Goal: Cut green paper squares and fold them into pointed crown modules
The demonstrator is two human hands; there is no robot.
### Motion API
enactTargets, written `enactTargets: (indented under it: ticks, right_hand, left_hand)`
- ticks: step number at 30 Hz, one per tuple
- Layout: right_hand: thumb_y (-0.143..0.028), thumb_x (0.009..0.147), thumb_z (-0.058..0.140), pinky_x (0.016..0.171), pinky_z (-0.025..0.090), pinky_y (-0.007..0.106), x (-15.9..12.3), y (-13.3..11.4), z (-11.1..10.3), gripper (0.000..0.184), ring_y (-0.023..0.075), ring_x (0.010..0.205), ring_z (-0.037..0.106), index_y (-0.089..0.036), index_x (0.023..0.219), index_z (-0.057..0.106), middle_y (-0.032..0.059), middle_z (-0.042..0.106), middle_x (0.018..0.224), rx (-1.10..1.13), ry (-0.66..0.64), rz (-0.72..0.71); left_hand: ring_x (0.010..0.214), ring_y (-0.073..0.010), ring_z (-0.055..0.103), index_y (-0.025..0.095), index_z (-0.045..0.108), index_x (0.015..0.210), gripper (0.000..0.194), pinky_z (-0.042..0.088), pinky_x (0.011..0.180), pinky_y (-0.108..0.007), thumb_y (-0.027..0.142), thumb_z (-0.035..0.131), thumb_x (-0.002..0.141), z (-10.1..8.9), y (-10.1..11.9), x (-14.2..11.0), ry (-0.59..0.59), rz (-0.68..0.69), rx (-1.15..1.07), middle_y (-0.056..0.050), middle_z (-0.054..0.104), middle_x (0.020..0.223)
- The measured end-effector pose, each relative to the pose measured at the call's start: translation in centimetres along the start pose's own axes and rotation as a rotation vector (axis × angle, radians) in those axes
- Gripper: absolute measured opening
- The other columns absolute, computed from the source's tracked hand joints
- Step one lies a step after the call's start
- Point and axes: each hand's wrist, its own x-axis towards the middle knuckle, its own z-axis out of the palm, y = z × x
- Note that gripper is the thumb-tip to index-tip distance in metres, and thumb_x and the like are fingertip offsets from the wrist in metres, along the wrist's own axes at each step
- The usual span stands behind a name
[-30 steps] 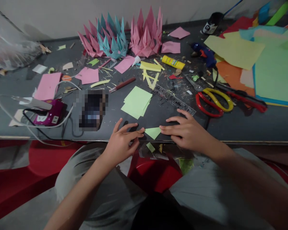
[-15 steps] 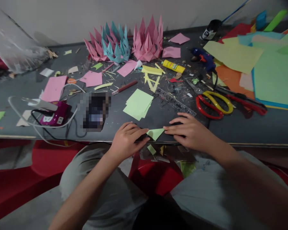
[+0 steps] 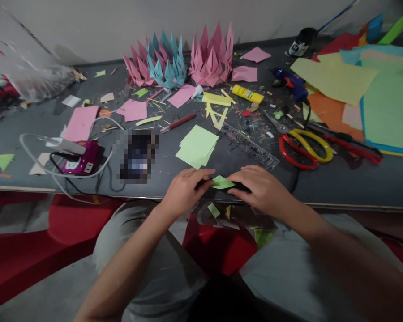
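Note:
Between my hands, by the table's front edge, is a small piece of folded green paper [image 3: 222,182] that looks like a diamond, with a darker green lower part. My left hand [image 3: 187,190] pinches its left corner between thumb and fingers. Its right corner is gripped by my right hand [image 3: 257,188], thumb below and fingers above. Just beyond my left hand lies a stack of light green paper squares [image 3: 197,145]. A clear plastic ruler [image 3: 250,145] lies slantwise past my right hand.
Scissors with red and yellow handles [image 3: 305,147] and a red cutter [image 3: 359,150] lie right. A phone [image 3: 139,156] and a purple plug adapter [image 3: 83,158] are left. Behind stand pink [image 3: 211,58] and blue paper crowns [image 3: 168,65], a glue stick [image 3: 247,94] and a glue gun [image 3: 290,84].
The green paper went from a triangle pointing towards me to a diamond-like shape. Both hands closed in on its corners, and the view shifted slightly.

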Motion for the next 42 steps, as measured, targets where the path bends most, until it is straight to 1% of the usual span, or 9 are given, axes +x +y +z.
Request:
enactTargets:
  ticks: [3, 6, 8, 13, 19, 24, 30, 34, 42]
  right_hand:
    - [-0.027, 0.087, 0.051, 0.076, 0.041, 0.032, 0.5, 0.0, 0.3, 0.012, 0.0183, 0.080, 0.059, -0.018, 0.088, 0.060, 0.0038, 0.068, 0.084, 0.065, -0.006, 0.073]
    - [-0.026, 0.087, 0.050, 0.074, 0.040, 0.032, 1.0, 0.2, 0.6, 0.012, 0.0180, 0.078, 0.058, -0.019, 0.083, 0.059, 0.0028, 0.066, 0.082, 0.120, -0.024, 0.142]
    - [-0.027, 0.086, 0.051, 0.074, 0.040, 0.032, 1.3, 0.4, 0.7, 0.012, 0.0184, 0.079, 0.057, -0.019, 0.083, 0.060, 0.0031, 0.065, 0.083, 0.136, -0.031, 0.187]
    - [-0.024, 0.082, 0.056, 0.072, 0.040, 0.031, 2.4, 0.7, 0.8, 0.008, 0.0176, 0.080, 0.056, -0.019, 0.082, 0.061, 0.0033, 0.062, 0.082, 0.180, -0.080, 0.263]
    - [-0.019, 0.079, 0.057, 0.061, 0.041, 0.024, 4.3, 1.9, 0.4, 0.007, 0.0126, 0.066, 0.055, -0.018, 0.080, 0.064, 0.0010, 0.060, 0.073, 0.265, -0.117, 0.303]
    - [-0.020, 0.081, 0.055, 0.057, 0.041, 0.024, 5.0, 3.2, 0.5, 0.011, 0.0120, 0.061, 0.054, -0.017, 0.074, 0.065, 0.0010, 0.060, 0.069, 0.236, -0.048, 0.230]
    - [-0.017, 0.083, 0.054, 0.073, 0.046, 0.025, 4.6, 4.3, 0.9, 0.013, 0.0131, 0.078, 0.060, -0.017, 0.083, 0.067, 0.0039, 0.067, 0.083, 0.208, -0.028, 0.049]
    - [-0.011, 0.084, 0.050, 0.077, 0.047, 0.026, 4.1, 4.7, 0.9, 0.020, 0.0136, 0.083, 0.061, -0.017, 0.087, 0.068, 0.0050, 0.068, 0.088, 0.161, -0.031, -0.050]
    - [-0.012, 0.089, 0.040, 0.075, 0.049, 0.031, 3.3, 4.4, 1.0, 0.029, 0.0178, 0.087, 0.059, -0.018, 0.097, 0.067, 0.0068, 0.068, 0.096, -0.010, -0.035, -0.125]
  left_hand:
    - [0.080, -0.0150, 0.061, 0.018, 0.058, 0.101, 0.016, 0.046, 0.074, -0.029, 0.023, 0.052, 0.087, -0.1, 0.3, 0.4, -0.014, -0.084, -0.075, -0.003, 0.066, 0.084]
    - [0.086, -0.0160, 0.060, 0.018, 0.061, 0.092, 0.016, 0.045, 0.077, -0.030, 0.030, 0.052, 0.087, -0.3, 0.5, 0.7, -0.047, -0.069, -0.124, -0.005, 0.066, 0.090]
    - [0.084, -0.0165, 0.059, 0.017, 0.062, 0.086, 0.016, 0.045, 0.076, -0.031, 0.032, 0.055, 0.085, -0.2, 0.4, 0.9, -0.050, -0.050, -0.127, -0.005, 0.065, 0.086]
    - [0.079, -0.0163, 0.057, 0.018, 0.065, 0.079, 0.009, 0.044, 0.073, -0.030, 0.024, 0.058, 0.082, 0.0, -0.6, 1.7, -0.063, -0.075, -0.068, -0.003, 0.063, 0.081]
    - [0.078, -0.0168, 0.058, 0.017, 0.066, 0.079, 0.003, 0.044, 0.070, -0.028, 0.018, 0.064, 0.077, -0.1, -1.2, 3.6, -0.087, -0.097, -0.056, -0.003, 0.064, 0.080]
    - [0.076, -0.0168, 0.058, 0.017, 0.068, 0.079, 0.008, 0.045, 0.068, -0.028, 0.017, 0.060, 0.079, 0.4, -1.7, 4.6, -0.066, -0.060, -0.021, -0.004, 0.065, 0.078]
    - [0.078, -0.0141, 0.060, 0.018, 0.068, 0.082, 0.009, 0.046, 0.069, -0.024, 0.014, 0.060, 0.079, 0.2, -2.5, 4.6, -0.085, 0.027, -0.017, -0.002, 0.066, 0.080]
    - [0.081, -0.0147, 0.060, 0.018, 0.068, 0.085, 0.014, 0.046, 0.072, -0.025, 0.012, 0.056, 0.082, -0.1, -2.5, 4.3, -0.099, 0.086, 0.024, -0.003, 0.067, 0.084]
    - [0.085, -0.0187, 0.059, 0.016, 0.066, 0.096, 0.021, 0.047, 0.074, -0.030, 0.013, 0.046, 0.087, -0.4, -1.8, 3.6, -0.152, 0.208, 0.209, -0.007, 0.066, 0.091]
